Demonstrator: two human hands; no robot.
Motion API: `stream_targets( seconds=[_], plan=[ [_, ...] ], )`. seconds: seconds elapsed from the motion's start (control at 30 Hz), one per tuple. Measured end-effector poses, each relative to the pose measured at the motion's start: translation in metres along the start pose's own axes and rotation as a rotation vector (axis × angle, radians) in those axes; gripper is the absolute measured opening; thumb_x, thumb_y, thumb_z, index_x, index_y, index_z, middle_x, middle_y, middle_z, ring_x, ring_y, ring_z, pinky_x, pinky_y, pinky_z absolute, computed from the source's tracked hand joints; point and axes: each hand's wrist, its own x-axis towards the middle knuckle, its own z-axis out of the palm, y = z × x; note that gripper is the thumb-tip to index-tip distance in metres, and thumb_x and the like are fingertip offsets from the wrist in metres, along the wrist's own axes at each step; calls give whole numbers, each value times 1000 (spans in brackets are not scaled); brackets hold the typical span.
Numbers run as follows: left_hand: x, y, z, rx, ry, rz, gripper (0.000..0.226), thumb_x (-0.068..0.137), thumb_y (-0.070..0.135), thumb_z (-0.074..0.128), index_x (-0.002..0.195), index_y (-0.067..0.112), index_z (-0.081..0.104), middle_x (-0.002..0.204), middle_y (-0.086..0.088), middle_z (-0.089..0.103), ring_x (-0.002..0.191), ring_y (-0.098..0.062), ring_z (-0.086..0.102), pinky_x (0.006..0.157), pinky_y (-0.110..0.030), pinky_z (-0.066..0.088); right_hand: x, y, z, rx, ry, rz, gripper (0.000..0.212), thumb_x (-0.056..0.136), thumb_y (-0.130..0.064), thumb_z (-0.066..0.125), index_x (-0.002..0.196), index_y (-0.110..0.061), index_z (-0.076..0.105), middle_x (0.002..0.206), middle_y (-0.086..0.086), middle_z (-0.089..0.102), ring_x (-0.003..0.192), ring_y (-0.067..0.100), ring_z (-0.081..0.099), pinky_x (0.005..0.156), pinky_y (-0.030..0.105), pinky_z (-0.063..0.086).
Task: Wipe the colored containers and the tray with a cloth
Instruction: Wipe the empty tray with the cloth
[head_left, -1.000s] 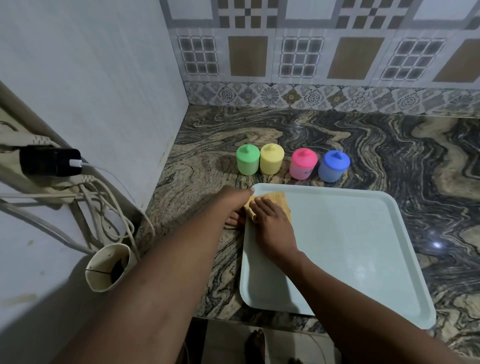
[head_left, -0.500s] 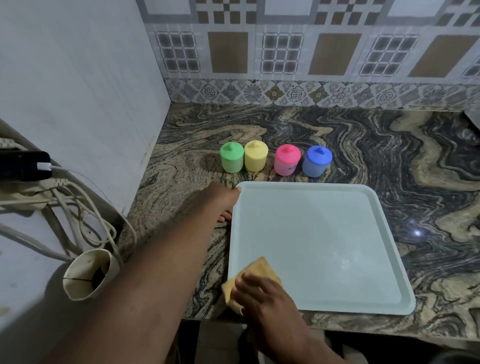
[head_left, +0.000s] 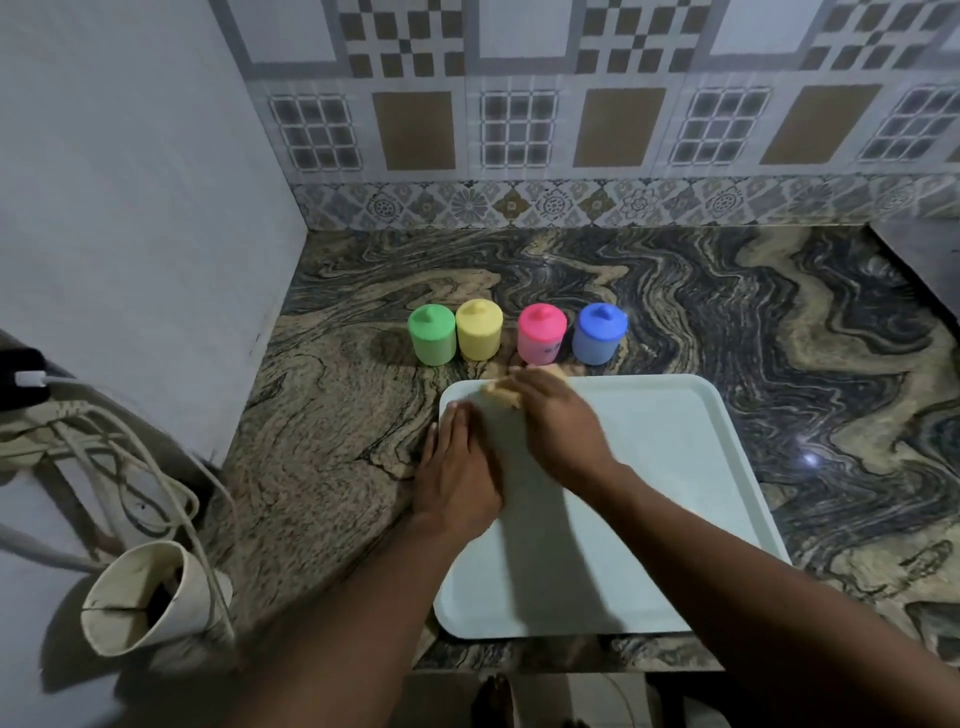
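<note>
Right hand (head_left: 558, 421) presses the cloth (head_left: 501, 397) under curled fingers at the tray's (head_left: 675, 467) far left corner, wiping. Left hand (head_left: 457, 467), fingers flat and together, pins the tray's left edge to steady it. Four containers (head_left: 519, 335) stand just behind the tray.

Yellow cloth (head_left: 503, 396) mostly hidden under right hand (head_left: 558, 426), both motion-blurred. Tray (head_left: 675, 467) left rim partly covered by left hand (head_left: 457, 470). Black plug (head_left: 21, 376) cut off by left edge.
</note>
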Motion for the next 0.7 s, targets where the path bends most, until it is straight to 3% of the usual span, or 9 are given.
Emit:
stream_targets(
  seconds=[0.1,0.17,0.23,0.33,0.43,0.53,0.63,0.7],
  plan=[
    [0,0,5,15,102,-6,69,94,32,19,151,-3,30,161,-19,27,152,-31,20,122,-46,21,-4,10,31,-160,-164,-131,44,92,-23,40,114,-5,74,124,16,70,122,38,61,105,43,46],
    [2,1,8,22,146,-6,67,94,32,22,148,-4,37,157,-20,35,149,-32,28,119,-47,27,-4,19,33,-201,-191,-129,44,91,-21,41,118,-6,73,127,15,69,126,36,59,107,43,44],
    [2,2,7,17,144,-8,65,96,33,24,150,-2,34,159,-18,31,150,-31,25,121,-47,25,1,27,24,-184,-201,-104,42,87,-12,47,121,-6,72,130,15,67,129,34,57,107,42,43],
    [0,3,5,16,111,-7,66,99,36,25,154,0,25,163,-16,22,153,-29,16,124,-45,18,-7,40,1,-121,-233,4,52,80,-6,42,124,-6,70,135,12,64,136,31,51,110,39,40],
    [1,3,5,-6,119,-20,65,99,37,26,153,0,28,162,-17,26,152,-30,19,123,-46,19,-29,71,-25,-96,-172,138,58,76,-4,40,127,-7,68,139,12,61,138,30,48,111,38,38],
    [0,2,7,-19,134,-20,66,98,37,24,152,0,30,161,-17,28,152,-30,21,122,-47,21,-50,103,-58,-197,-147,327,53,84,0,48,131,-18,65,147,6,55,139,25,48,106,37,43],
    [0,2,6,-14,112,-23,65,98,36,27,153,0,29,162,-16,26,152,-30,19,123,-46,19,-57,119,-80,-312,-218,474,43,91,-13,49,130,-25,63,146,4,55,124,33,58,92,43,50],
    [0,4,6,24,114,-29,65,97,36,29,151,0,32,160,-16,30,151,-30,23,122,-48,22,-51,120,-85,-315,-210,509,36,89,-16,51,122,-22,65,128,14,65,107,40,64,83,44,53]
  ],
)
